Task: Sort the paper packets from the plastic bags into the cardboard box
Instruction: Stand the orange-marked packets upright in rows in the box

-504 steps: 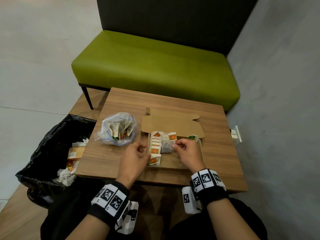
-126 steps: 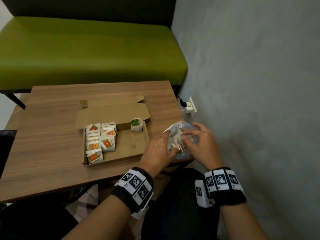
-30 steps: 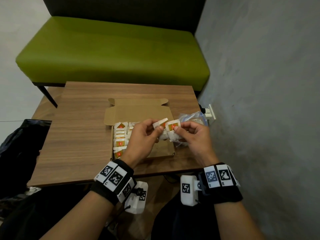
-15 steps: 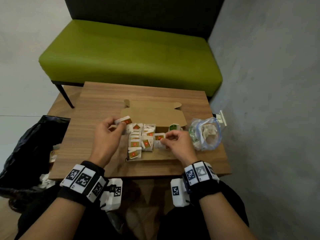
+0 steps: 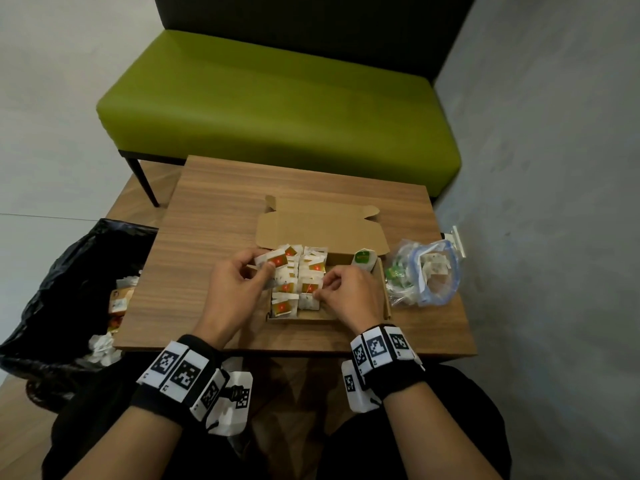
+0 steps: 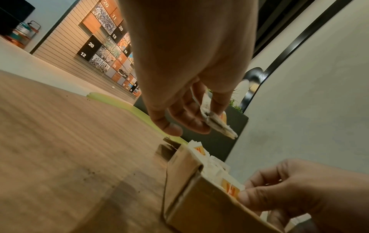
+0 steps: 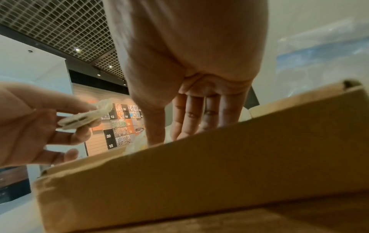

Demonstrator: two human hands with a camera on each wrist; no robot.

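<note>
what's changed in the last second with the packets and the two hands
Both hands came down from above the cardboard box. The left hand still pinches its red packets, now over the box's left edge; the right hand has lowered its packet into the rows. The plastic bag and green packet stayed put.

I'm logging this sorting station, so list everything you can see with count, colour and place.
table: one, brown wood, in front of the sofa.
cardboard box: one, brown, lid open, mid-table.
red packets: many, white with red marks, rows in the box's left part.
green packet: one, white and green, box's far right corner.
plastic bag: one, clear with blue rim, right of the box, packets inside.
bin bag: one, black, left of the table, holding waste.
sofa: one, green.
left hand: pinches red packets over the box's left edge.
right hand: fingertips on packets in the box.
</note>
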